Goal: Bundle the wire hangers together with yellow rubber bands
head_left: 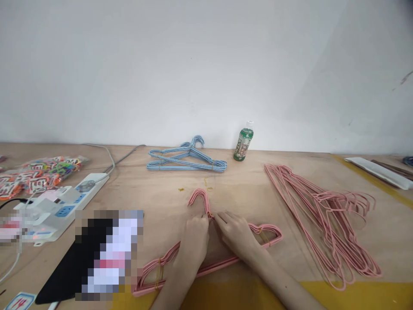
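Observation:
A bundle of pink clothes hangers (219, 263) lies on the table in front of me, hooks together and pointing away. Tan rubber bands (159, 272) circle both ends of the bundle, and another band (210, 214) shows at the neck below the hooks. My left hand (195, 237) is closed at the left of the neck, its fingertips curled out of sight. From the other side my right hand (237, 232) grips the neck, thumb and fingers pinched close to the band. What exactly lies under the fingertips is partly hidden.
Loose pink hangers (325, 219) are heaped at right. Banded blue hangers (187, 159) and a green bottle (243, 142) stand near the wall. On the left are a power strip (93, 183), bagged colourful items (41, 172) and a dark, partly blurred device (71, 262).

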Demonstrator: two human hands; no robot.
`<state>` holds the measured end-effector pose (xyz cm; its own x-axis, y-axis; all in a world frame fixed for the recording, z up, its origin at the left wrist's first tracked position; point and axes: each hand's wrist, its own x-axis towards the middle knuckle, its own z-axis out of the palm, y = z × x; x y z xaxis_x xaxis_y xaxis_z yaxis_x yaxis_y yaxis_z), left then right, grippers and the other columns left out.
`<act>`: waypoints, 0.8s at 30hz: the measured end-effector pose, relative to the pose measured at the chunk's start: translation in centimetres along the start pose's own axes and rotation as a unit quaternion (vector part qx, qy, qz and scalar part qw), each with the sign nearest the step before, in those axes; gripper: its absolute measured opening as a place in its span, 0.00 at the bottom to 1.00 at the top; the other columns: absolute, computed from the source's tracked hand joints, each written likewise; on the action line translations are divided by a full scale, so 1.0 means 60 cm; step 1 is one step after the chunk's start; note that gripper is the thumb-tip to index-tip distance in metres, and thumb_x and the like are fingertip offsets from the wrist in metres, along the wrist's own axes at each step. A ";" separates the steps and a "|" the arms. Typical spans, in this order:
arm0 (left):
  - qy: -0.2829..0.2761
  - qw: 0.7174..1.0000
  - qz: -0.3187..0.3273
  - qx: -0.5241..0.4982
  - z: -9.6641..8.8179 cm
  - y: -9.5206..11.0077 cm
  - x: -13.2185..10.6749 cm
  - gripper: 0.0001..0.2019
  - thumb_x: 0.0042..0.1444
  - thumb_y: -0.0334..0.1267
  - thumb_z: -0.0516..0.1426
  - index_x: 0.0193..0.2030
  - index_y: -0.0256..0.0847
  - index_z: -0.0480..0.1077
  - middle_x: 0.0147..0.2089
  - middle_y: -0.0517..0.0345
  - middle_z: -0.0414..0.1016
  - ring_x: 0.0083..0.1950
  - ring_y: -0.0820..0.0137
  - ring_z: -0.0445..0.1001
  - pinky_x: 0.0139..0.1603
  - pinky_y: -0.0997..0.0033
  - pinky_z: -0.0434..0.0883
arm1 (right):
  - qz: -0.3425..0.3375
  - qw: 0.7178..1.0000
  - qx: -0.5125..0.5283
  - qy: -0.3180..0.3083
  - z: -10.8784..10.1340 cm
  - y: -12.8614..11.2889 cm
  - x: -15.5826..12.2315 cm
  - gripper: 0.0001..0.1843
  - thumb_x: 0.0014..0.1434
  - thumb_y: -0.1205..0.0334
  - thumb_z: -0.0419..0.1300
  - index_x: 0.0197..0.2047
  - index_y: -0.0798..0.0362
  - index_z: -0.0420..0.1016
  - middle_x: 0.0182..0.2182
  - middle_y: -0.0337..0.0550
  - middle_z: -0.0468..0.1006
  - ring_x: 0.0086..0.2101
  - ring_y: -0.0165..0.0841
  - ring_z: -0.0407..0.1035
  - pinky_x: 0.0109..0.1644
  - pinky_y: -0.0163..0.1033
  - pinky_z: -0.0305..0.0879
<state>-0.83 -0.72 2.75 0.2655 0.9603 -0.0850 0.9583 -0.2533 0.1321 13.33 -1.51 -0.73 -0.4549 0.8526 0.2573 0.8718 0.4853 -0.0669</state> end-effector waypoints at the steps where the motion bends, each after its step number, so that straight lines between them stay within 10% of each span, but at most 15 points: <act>1: -0.004 1.000 -0.004 0.003 0.000 0.002 -0.001 0.16 0.64 0.27 0.44 0.45 0.33 0.73 0.41 0.41 0.78 0.42 0.58 0.78 0.39 0.65 0.71 | 0.002 1.000 0.002 -0.001 0.001 -0.003 0.000 0.11 0.59 0.77 0.52 0.36 0.55 0.71 0.35 0.46 0.76 0.35 0.36 0.69 0.36 0.39 0.61; 10: 0.007 1.000 -0.010 -0.023 0.009 -0.014 -0.004 0.14 0.65 0.34 0.45 0.45 0.40 0.71 0.39 0.49 0.79 0.42 0.62 0.78 0.39 0.68 0.67 | 0.046 0.992 0.110 0.040 -0.052 0.029 -0.028 0.16 0.64 0.62 0.52 0.55 0.50 0.67 0.51 0.47 0.74 0.50 0.36 0.67 0.53 0.42 0.64; 17: 0.026 0.999 -0.021 -0.039 0.019 -0.017 0.002 0.14 0.65 0.37 0.46 0.39 0.41 0.72 0.32 0.51 0.78 0.36 0.62 0.77 0.32 0.69 0.62 | 0.291 0.939 0.156 0.098 -0.080 0.132 -0.163 0.18 0.65 0.55 0.47 0.50 0.53 0.70 0.49 0.50 0.75 0.47 0.39 0.71 0.52 0.47 0.67; 24: 0.032 0.998 -0.015 -0.061 0.009 -0.017 0.001 0.13 0.65 0.38 0.46 0.41 0.39 0.72 0.36 0.50 0.79 0.38 0.63 0.77 0.33 0.68 0.61 | 0.227 0.949 0.209 0.063 -0.045 0.132 -0.222 0.27 0.57 0.65 0.48 0.60 0.52 0.63 0.57 0.49 0.69 0.58 0.38 0.63 0.61 0.48 0.60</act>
<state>-1.74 -0.45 2.07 0.2268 0.9735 -0.0280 0.9444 -0.2128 0.2506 26.80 -9.54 -2.09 -0.0016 0.9752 0.2214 0.8124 0.1304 -0.5683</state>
